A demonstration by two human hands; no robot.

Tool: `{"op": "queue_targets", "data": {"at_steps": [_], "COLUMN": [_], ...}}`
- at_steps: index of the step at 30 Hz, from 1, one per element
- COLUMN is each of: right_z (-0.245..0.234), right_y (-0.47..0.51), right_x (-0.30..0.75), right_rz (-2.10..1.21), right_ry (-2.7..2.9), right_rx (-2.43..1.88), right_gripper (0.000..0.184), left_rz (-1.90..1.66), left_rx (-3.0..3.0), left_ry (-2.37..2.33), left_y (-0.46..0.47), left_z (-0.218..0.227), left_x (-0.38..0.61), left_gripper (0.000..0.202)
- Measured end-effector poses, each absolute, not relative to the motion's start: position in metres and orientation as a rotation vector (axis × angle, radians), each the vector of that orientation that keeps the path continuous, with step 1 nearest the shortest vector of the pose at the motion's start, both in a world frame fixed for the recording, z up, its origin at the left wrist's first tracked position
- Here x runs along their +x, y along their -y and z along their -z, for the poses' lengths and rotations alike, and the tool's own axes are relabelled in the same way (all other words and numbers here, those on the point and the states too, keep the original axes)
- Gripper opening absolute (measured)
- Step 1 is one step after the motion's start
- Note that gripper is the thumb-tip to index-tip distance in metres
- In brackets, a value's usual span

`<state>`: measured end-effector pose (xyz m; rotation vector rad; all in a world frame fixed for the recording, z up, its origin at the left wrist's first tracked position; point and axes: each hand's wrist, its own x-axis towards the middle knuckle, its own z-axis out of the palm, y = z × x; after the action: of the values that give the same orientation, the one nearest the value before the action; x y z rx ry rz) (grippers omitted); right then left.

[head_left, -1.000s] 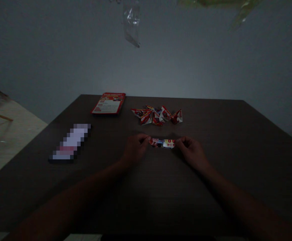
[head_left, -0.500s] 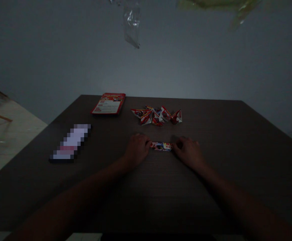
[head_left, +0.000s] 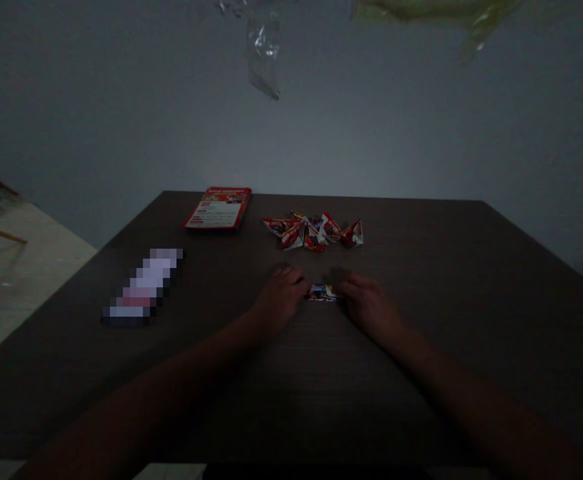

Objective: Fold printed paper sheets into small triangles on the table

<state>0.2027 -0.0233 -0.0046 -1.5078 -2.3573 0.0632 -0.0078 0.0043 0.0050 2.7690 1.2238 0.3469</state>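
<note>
A dark wood-grain surface (head_left: pixel 421 267) filled the lower half of the frame in a dim room, with a pale grey wall (head_left: pixel 121 120) behind and light floor (head_left: pixel 26 260) at the left edge. A red booklet (head_left: pixel 217 208) and a heap of folded red wrappers (head_left: pixel 314 231) lay toward the far edge. At centre, the left hand (head_left: pixel 279 301) and right hand (head_left: pixel 365 305) lay over the two ends of a small printed strip (head_left: pixel 322 293) on the surface; pinching or pressing, I could not tell. A second earlier the hands had been farther apart and more of the strip had shown.
</note>
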Motion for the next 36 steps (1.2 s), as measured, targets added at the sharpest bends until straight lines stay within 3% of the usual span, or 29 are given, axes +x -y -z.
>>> {"op": "queue_targets", "data": {"at_steps": [10,36], "right_z": [-0.004,0.001], "right_y": [0.027,0.031], "right_x": [0.193,0.186], "right_rz": [-0.181,0.002], "right_ry": [2.25,2.258], "right_rx": [-1.532,-1.609], "right_gripper": [0.022,0.029], "left_rz": [-0.597,-0.565], "left_rx": [2.647,2.697], "left_ry": [-1.318,-1.367], "left_y": [-0.004,0.006], "left_z": [0.002,0.0], "left_x": [-0.001,0.001], "left_gripper": [0.023,0.023]}}
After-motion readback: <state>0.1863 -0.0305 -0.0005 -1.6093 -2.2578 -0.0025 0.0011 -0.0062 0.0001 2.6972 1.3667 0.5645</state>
